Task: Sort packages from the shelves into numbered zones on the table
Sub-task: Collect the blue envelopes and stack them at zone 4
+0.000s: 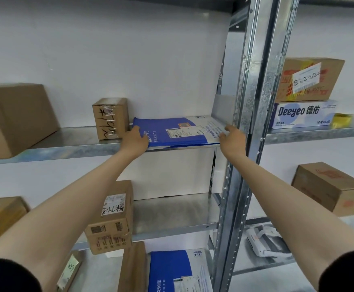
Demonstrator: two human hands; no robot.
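A flat blue and white package (178, 132) with a shipping label lies on the upper metal shelf (70, 142). My left hand (135, 139) grips its left front corner, thumb on top. My right hand (233, 137) holds its right front corner, close to the steel upright (254, 114). The fingers of both hands are partly hidden under or behind the package edge. Both forearms reach up and forward from the bottom of the view.
A small taped carton (110, 118) with handwriting stands just left of the package; a large carton (14, 119) sits further left. Lower shelves hold more cartons (110, 220) and another blue package (178, 270). The right bay holds a Deeyeo box (302, 114) under a carton (308, 79).
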